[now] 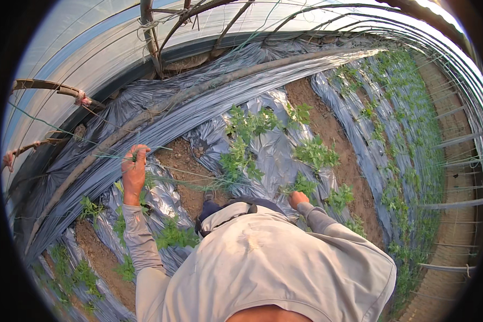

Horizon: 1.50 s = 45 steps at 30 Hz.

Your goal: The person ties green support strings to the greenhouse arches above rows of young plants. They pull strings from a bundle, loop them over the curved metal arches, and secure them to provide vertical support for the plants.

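Observation:
My left hand (133,171) is raised at the left, closed around thin green twine (108,156); short ends stick out past the fingers. Several strands (189,183) of the same twine run from near that hand across to the front of my waist. Low on the right, my right hand (298,199) is a fist beside a leafy green plant (304,185). Some pale strand or stem shows at its fingers, too small to make out, and the inside of the fist is hidden. Leafy plants (241,157) grow through silver plastic mulch film (271,155) before me.
A long pole (209,83) lies across gathered film at the bed ends. Beyond stand the greenhouse's plastic wall (84,52) and bent hoops (149,36). Bare soil furrows (326,116) separate the planted rows. Green string (40,120) stretches to the left wall, and a brown wall (459,161) edges the right.

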Each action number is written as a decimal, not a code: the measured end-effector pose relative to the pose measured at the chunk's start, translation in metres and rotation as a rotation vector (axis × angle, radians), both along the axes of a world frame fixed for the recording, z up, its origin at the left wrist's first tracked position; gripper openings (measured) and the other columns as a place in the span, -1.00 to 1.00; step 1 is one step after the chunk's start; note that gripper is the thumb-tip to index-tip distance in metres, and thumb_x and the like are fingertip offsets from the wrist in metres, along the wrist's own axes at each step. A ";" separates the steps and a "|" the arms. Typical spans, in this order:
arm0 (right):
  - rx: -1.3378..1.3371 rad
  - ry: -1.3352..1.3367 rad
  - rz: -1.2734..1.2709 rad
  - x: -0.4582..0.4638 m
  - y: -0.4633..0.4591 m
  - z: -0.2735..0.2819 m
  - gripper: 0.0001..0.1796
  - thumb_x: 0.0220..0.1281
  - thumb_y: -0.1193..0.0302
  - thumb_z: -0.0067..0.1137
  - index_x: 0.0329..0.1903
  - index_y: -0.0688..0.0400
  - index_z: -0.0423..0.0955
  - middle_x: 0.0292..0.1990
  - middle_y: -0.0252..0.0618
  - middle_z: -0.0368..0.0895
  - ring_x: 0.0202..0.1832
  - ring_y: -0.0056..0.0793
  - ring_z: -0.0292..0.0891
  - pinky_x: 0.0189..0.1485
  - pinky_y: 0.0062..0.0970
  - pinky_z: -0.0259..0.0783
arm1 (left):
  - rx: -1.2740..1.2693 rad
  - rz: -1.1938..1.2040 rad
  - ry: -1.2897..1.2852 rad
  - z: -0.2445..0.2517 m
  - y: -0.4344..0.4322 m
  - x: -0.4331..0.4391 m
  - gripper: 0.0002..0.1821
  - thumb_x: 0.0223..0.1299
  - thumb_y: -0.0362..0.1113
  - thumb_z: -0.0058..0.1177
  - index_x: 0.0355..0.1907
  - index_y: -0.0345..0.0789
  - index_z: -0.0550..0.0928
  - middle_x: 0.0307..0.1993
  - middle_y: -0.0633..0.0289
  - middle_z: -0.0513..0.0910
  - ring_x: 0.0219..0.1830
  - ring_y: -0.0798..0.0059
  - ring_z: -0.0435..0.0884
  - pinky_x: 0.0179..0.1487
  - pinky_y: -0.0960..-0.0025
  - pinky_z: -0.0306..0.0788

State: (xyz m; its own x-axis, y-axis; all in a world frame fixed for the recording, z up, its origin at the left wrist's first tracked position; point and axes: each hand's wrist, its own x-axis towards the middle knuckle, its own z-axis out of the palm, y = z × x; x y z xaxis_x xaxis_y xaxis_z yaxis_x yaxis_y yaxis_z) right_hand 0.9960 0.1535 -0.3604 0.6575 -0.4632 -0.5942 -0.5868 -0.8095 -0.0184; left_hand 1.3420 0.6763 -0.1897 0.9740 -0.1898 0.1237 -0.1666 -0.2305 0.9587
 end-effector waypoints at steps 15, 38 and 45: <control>0.621 -0.106 -0.483 0.053 -0.028 -0.025 -0.52 0.50 0.05 0.02 -0.29 0.25 0.57 -0.54 -0.28 0.55 -0.61 -0.45 0.49 -0.56 -0.41 0.47 | -0.018 0.106 -0.013 -0.018 -0.004 0.007 -0.66 0.53 -0.12 0.01 -0.07 -0.37 0.71 -0.35 0.33 0.64 -0.25 0.61 0.54 -0.07 0.44 0.41; 0.378 -2.258 0.512 0.346 0.090 0.585 -0.79 0.51 0.43 0.08 -0.01 0.29 0.60 -0.29 -0.24 0.74 -0.34 -0.64 0.65 -0.38 -0.66 0.51 | -0.161 -0.201 -0.826 0.147 -0.222 0.001 -0.63 0.59 -0.23 -0.14 0.29 -0.30 0.55 -0.42 0.17 0.53 -0.44 0.35 0.52 -0.36 0.23 0.39; 0.080 -2.020 0.491 0.360 0.090 0.718 -0.60 0.49 0.13 0.11 -0.19 0.24 0.66 -0.44 -0.28 0.74 -0.44 -0.60 0.70 -0.48 -0.66 0.49 | -0.288 0.067 -1.135 0.243 -0.325 0.056 -0.60 0.57 -0.27 -0.14 0.34 -0.33 0.47 -0.05 -0.08 0.62 -0.05 0.01 0.66 -0.02 0.09 0.55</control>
State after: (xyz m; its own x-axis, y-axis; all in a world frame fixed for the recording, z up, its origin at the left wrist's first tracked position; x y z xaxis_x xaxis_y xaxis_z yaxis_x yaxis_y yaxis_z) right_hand 1.3557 0.2439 0.3572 0.2977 -0.1026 0.9491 0.5120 -0.8219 -0.2495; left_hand 1.3982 0.3511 0.0537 0.2849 0.0345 0.9579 -0.9554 -0.0703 0.2867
